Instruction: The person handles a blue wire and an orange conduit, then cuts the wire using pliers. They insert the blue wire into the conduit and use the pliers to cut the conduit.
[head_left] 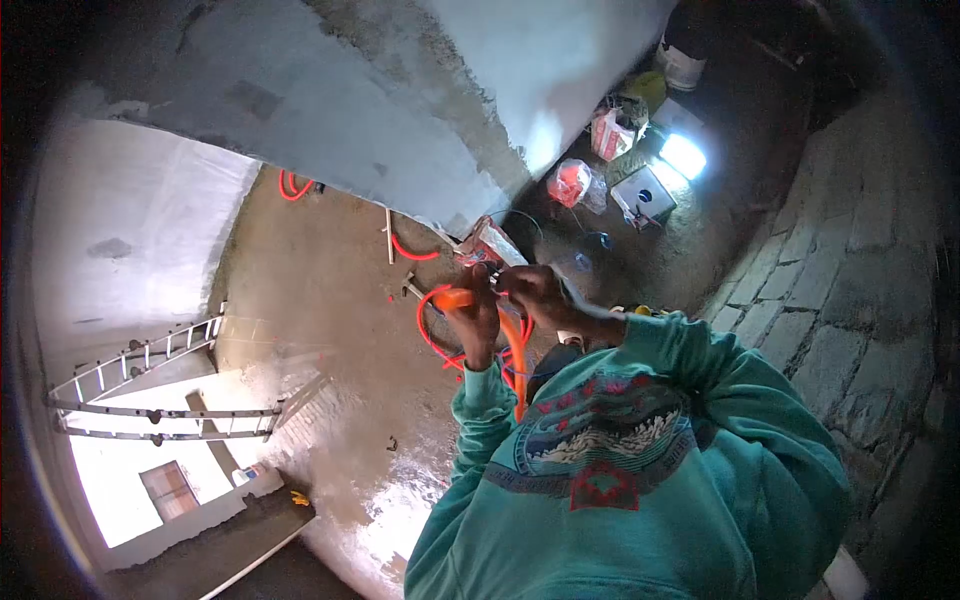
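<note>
My left hand is closed, with a thick orange tube-like piece sticking out on its left side. Fingers of my right hand are pinched together close to the left fingertips, on something small and dark that I cannot make out. Between and below the hands, an orange tube runs down towards my sweatshirt; whether it joins the piece in my left hand is hidden. Behind the left hand a thinner red-orange hose lies curled on the floor. A hammer-like tool lies beside it.
Just beyond my hands is a red and white bag at the wall corner. Farther off stand a bright work lamp, a white box with a round hole and a plastic bag. A ladder is at the left.
</note>
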